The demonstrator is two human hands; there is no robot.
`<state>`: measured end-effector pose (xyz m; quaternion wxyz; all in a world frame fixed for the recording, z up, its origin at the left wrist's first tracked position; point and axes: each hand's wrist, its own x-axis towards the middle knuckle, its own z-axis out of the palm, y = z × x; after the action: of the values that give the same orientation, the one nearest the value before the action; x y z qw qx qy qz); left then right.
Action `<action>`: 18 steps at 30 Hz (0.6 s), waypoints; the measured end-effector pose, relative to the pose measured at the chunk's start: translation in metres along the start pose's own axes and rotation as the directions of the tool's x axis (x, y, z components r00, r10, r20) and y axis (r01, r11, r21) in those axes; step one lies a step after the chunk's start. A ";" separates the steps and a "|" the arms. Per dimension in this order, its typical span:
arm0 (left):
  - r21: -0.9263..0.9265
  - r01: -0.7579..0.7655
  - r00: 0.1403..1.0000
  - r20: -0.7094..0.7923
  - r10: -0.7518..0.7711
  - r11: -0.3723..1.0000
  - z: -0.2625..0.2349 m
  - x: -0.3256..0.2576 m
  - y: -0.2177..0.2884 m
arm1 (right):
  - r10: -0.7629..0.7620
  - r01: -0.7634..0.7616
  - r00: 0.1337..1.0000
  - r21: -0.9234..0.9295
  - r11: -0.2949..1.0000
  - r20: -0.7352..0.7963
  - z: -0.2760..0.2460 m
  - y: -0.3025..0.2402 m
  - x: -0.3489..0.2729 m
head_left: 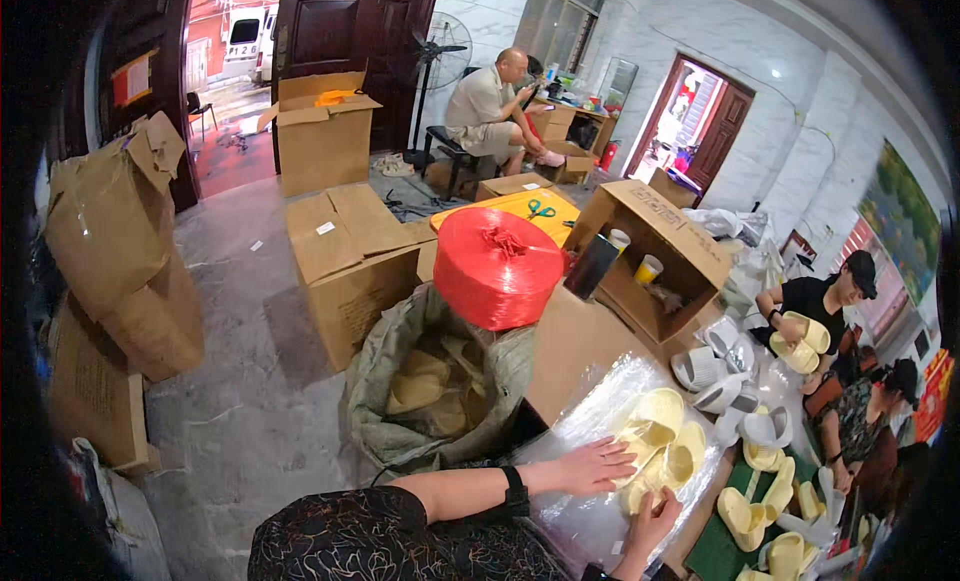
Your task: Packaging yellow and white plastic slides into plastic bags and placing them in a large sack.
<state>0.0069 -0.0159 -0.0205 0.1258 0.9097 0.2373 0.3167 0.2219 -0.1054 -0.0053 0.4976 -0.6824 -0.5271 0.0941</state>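
A pair of pale yellow slippers (652, 418) lies on a stack of clear plastic bags (597, 409) before me. My left hand (598, 467), a dark band at its wrist, rests flat with fingers stretched out at the slippers' left edge. At their near end, my right hand (652, 524) has its fingers bent around the edge of the yellow slipper closest to me. Part of that slipper is hidden by the fingers. To the right, more yellow slippers (742, 518) and grey slippers (697, 368) are spread over a green surface (707, 541).
A red twine roll (497, 271) sits above a woven sack (372, 401) of yellow slippers. Cardboard boxes (345, 281) stand left; an open carton (690, 243) holds cups. Green scissors (541, 209) lie on a yellow tabletop. Co-workers (835, 311) handle slippers at right; people sit behind.
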 end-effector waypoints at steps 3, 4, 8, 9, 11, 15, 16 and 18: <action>0.020 -0.004 1.000 0.017 0.004 1.000 0.001 0.001 0.000 | -0.041 0.041 0.999 -0.030 0.999 -0.011 -0.002 -0.005 -0.002; 0.020 -0.006 1.000 0.019 0.005 1.000 0.001 0.001 0.000 | -0.061 0.060 0.998 -0.032 0.998 -0.015 -0.003 -0.006 -0.002; 0.014 -0.016 1.000 -0.006 0.016 1.000 0.004 0.000 -0.002 | -0.112 0.110 0.994 -0.102 0.989 -0.006 -0.004 -0.004 -0.001; 0.020 -0.025 0.999 -0.026 0.025 0.999 0.004 0.000 -0.003 | -0.110 0.109 0.994 -0.103 0.989 -0.006 -0.004 -0.003 -0.001; 0.021 -0.035 0.998 -0.044 0.036 0.999 0.008 -0.001 -0.005 | -0.125 0.123 0.992 -0.082 0.989 -0.018 -0.003 -0.001 -0.001; 0.031 -0.036 0.998 -0.057 0.038 0.999 0.010 0.000 -0.006 | -0.076 0.075 0.997 -0.050 0.996 -0.012 -0.001 -0.001 0.000; 0.030 -0.036 0.998 -0.056 0.038 0.999 0.011 0.000 -0.007 | -0.067 0.067 0.998 -0.060 0.996 -0.002 -0.002 -0.003 0.000; 0.076 -0.039 0.998 -0.050 0.043 0.996 0.013 0.000 -0.009 | -0.057 0.058 0.998 -0.070 0.996 0.008 -0.003 -0.006 0.000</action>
<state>0.0118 -0.0093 -0.0344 0.0790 0.9099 0.2336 0.3336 0.2200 -0.1071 0.0012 0.4743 -0.6837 -0.5510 0.0633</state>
